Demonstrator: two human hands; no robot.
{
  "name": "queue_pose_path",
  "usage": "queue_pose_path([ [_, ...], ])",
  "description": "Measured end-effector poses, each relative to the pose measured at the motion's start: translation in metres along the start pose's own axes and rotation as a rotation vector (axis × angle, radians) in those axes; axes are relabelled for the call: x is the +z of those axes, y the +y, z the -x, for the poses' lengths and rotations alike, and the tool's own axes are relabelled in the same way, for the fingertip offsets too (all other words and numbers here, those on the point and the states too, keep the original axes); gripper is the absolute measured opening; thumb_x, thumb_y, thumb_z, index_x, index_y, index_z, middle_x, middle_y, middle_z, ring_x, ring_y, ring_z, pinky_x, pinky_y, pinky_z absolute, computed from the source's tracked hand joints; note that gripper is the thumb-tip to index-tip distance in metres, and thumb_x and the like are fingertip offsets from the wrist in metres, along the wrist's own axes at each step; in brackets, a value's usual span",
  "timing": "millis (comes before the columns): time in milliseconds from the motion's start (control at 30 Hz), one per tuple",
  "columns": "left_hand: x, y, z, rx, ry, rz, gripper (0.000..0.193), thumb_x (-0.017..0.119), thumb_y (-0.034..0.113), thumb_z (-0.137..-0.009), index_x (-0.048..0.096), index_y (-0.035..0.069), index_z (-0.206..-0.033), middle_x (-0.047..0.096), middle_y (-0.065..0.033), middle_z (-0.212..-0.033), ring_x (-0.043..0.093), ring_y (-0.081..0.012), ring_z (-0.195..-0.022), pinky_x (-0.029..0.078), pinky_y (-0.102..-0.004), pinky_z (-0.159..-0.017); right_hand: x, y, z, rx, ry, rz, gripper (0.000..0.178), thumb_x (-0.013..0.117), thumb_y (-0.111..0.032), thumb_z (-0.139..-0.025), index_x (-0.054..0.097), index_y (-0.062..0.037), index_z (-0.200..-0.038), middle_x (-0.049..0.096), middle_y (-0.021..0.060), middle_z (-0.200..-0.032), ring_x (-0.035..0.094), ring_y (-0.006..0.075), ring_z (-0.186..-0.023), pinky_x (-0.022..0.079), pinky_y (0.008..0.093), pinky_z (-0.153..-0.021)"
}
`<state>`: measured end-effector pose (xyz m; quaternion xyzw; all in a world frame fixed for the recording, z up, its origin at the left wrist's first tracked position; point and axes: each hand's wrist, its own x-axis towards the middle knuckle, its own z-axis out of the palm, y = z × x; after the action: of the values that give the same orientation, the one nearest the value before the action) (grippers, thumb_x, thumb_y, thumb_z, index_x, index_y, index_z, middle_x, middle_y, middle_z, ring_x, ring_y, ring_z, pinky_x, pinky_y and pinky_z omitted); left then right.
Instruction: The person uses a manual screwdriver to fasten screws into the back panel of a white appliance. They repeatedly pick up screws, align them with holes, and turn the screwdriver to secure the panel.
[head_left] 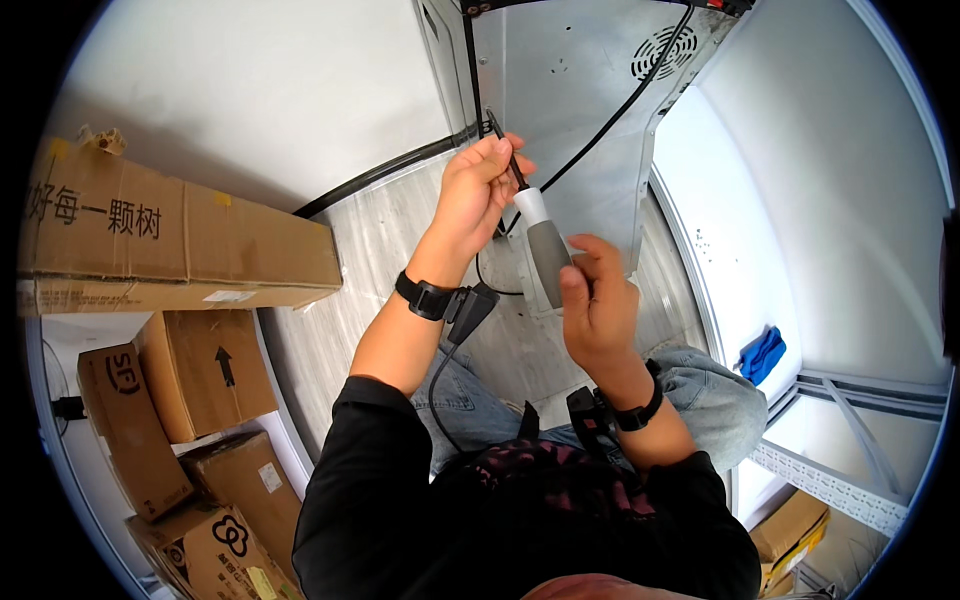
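Observation:
A screwdriver [546, 250] with a grey and white handle and a dark shaft slants up and to the left in front of me. My right hand [600, 305] grips the grey handle's lower end between thumb and fingers. Higher up, my left hand [476, 192] pinches the shaft, just beyond the white collar. The shaft's tip is at the left edge of a grey metal panel [575, 110], close to a small dark fitting; whether it sits in a screw is too small to tell. Both wrists wear black straps with small devices.
A black cable [625, 108] crosses the panel, which has a round vent [664, 54]. A long cardboard box [180, 235] lies at left, with several boxes [215, 375] below it. At right are a blue cloth [763, 355] and a metal rack [830, 478]. Another cable [436, 395] hangs from my left wrist.

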<state>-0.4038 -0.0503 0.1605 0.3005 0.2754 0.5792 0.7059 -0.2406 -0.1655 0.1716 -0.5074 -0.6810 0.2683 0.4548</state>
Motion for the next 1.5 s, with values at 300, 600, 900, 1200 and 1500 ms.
queue_pose_path([
  [300,0.001,-0.004,0.002,-0.043,0.039,0.009,0.016,0.050,0.019,-0.096,0.057,0.005,-0.096,0.065,-0.0064,-0.077,0.053,-0.0061,-0.056,0.041,-0.0187,-0.048,0.009,0.003,-0.009,-0.047,0.121,-0.026,0.040,0.063,-0.021,-0.085,0.046,-0.0019,-0.115,0.062,0.0173,-0.085,0.061,0.0315,-0.064,0.049,0.0355,-0.059],
  [600,0.000,0.002,0.004,-0.079,0.005,0.073,0.012,0.050,0.015,-0.096,0.056,0.005,-0.097,0.063,-0.0070,-0.080,0.048,-0.0050,-0.055,0.037,-0.0171,-0.047,-0.009,-0.004,-0.016,0.132,-0.205,-0.006,0.040,0.062,-0.018,-0.085,0.044,-0.0007,-0.116,0.062,0.0164,-0.080,0.062,0.0275,-0.061,0.048,0.0356,-0.056],
  [900,0.002,-0.001,0.002,-0.034,0.036,0.036,0.012,0.053,0.016,-0.095,0.057,0.005,-0.093,0.063,-0.0069,-0.077,0.049,-0.0045,-0.056,0.039,-0.0168,-0.048,-0.004,-0.007,-0.014,0.297,-0.187,-0.493,0.044,0.064,-0.012,-0.085,0.040,-0.0023,-0.121,0.058,0.0074,-0.079,0.054,0.0128,-0.061,0.044,0.0267,-0.056],
  [1200,0.000,0.002,0.007,-0.026,0.000,0.037,0.019,0.045,0.016,-0.097,0.056,0.002,-0.103,0.066,-0.0111,-0.083,0.056,-0.0087,-0.059,0.045,-0.0209,-0.053,-0.007,-0.007,-0.013,0.400,-0.200,-0.747,0.039,0.058,-0.010,-0.090,0.038,-0.0046,-0.122,0.060,0.0074,-0.082,0.049,0.0065,-0.059,0.040,0.0212,-0.054],
  [1500,-0.004,-0.002,0.012,-0.034,-0.064,-0.016,0.020,0.046,0.016,-0.097,0.055,0.000,-0.104,0.066,-0.0143,-0.089,0.061,-0.0131,-0.065,0.050,-0.0237,-0.056,-0.022,0.001,-0.011,0.390,-0.217,-0.705,0.038,0.059,-0.009,-0.088,0.043,-0.0048,-0.123,0.062,0.0077,-0.087,0.051,0.0069,-0.061,0.041,0.0206,-0.055],
])
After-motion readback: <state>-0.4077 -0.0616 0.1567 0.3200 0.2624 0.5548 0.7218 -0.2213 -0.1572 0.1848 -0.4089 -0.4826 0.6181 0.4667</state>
